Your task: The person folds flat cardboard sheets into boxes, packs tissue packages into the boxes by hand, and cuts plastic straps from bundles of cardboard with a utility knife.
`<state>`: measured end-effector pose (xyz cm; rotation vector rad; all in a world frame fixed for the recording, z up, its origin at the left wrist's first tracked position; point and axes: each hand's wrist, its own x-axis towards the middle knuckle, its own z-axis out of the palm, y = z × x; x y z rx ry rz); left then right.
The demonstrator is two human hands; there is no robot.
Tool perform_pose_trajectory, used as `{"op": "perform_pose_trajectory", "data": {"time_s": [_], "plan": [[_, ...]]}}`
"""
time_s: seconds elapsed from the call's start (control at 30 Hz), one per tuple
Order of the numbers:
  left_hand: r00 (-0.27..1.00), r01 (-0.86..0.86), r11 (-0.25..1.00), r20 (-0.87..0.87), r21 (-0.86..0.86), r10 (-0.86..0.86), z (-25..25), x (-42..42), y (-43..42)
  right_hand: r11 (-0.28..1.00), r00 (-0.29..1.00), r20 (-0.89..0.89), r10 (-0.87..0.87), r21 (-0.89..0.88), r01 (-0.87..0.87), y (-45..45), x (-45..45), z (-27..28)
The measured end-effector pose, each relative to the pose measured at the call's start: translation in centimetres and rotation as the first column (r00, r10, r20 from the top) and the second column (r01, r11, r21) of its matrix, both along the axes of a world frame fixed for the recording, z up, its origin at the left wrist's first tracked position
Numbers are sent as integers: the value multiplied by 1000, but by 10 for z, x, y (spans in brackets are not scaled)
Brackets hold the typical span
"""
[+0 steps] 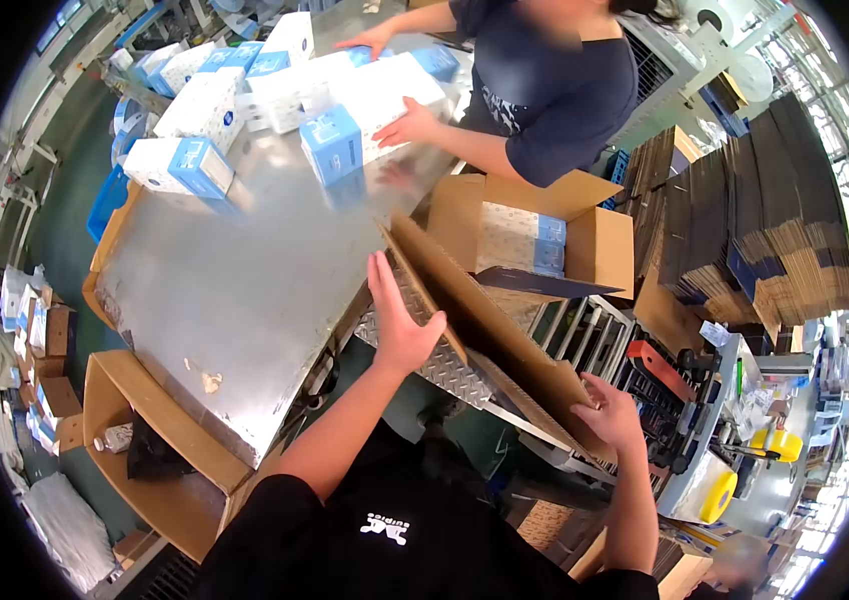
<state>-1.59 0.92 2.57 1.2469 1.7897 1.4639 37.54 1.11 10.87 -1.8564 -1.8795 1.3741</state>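
Tilted in front of me is a brown cardboard box, narrow and partly unfolded. My left hand lies against its left side, fingers stretched out and thumb apart. At the near right end, my right hand grips the cardboard edge with bent fingers. Just beyond stands an open carton with white and blue packs inside. A co-worker across the table has both hands by a group of white and blue packs.
A metal table spans the left. An open cardboard box holding a black bag stands at its near corner. Rollers run beneath the cartons. Flattened cartons are stacked at right, near a tape dispenser with a red part.
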Motion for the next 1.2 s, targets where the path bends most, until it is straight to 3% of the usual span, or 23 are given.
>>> {"op": "perform_pose_trajectory", "data": {"time_s": [0.07,0.17,0.23,0.27,0.37,0.43,0.5,0.53,0.57,0.6,0.63,0.67,0.7,0.77,0.8,0.87,0.9,0.97,1.0,1.07,1.1,1.13,1.2], "plan": [[986,148,988,90,-41,-144,12,-10,8,946,777,589,222,65,-319,-10,-7,37],[974,224,931,35,-289,-224,53,-10,25,919,665,737,123,168,-357,-48,-23,55],[964,228,887,-35,-401,-264,86,-10,19,934,641,759,118,134,-330,-59,-18,79],[857,413,780,-90,-470,-508,103,-9,7,944,696,717,36,204,-259,-66,-7,88],[307,673,260,-59,-692,-950,138,24,-35,957,764,644,-39,243,-156,-71,46,48],[-129,551,174,-289,-816,-948,118,72,-58,997,754,654,-57,78,7,-59,21,30],[25,759,183,-253,-625,-967,39,117,-71,990,770,623,137,-74,-116,-49,25,-42],[43,737,302,-404,-604,-914,29,134,-65,973,773,592,229,-144,-178,-44,27,-78],[15,748,279,-404,-602,-914,20,143,-56,979,778,594,204,-145,-146,-45,45,-82],[9,755,301,-450,-582,-893,10,146,-50,864,959,255,124,-503,22,-55,61,-83],[15,754,343,-508,-560,-861,-5,145,-40,784,993,-14,115,-612,-100,-65,76,-88],[-151,680,350,-590,-645,-793,-31,139,-36,668,963,-267,43,-708,-227,-76,92,-93],[-340,613,380,-666,-692,-664,-36,139,-33,683,874,-440,207,-574,-451,-103,108,-99],[-267,594,366,-604,-716,-751,-9,144,-23,679,667,-504,549,-198,-707,-144,65,-25],[-284,600,353,-604,-718,-745,3,151,-13,693,677,-506,535,-195,-694,-159,56,-18],[77,921,371,-882,-115,-464,31,176,20,808,809,-192,556,-107,-580,-181,48,-16],[123,922,385,-917,-36,-379,69,189,35,814,813,-200,546,-100,-572,-181,54,-20],[187,908,416,-838,-52,-512,110,214,58,977,978,14,206,60,-207,-181,69,-29],[54,873,434,-838,-225,-544,95,218,56,986,975,220,12,159,-48,-177,69,-33],[-136,829,375,-799,-416,-586,74,214,48,871,787,463,-407,455,183,-177,68,-57],[-98,838,297,-662,-457,-743,63,204,34,866,784,454,-423,457,203,-180,72,-89],[-65,847,210,-488,-488,-871,47,190,14,766,793,91,-602,347,542,-185,76,-122],[-34,874,189,-444,-448,-896,11,143,-5,714,700,-155,-697,-50,699,-174,54,-92]]}}
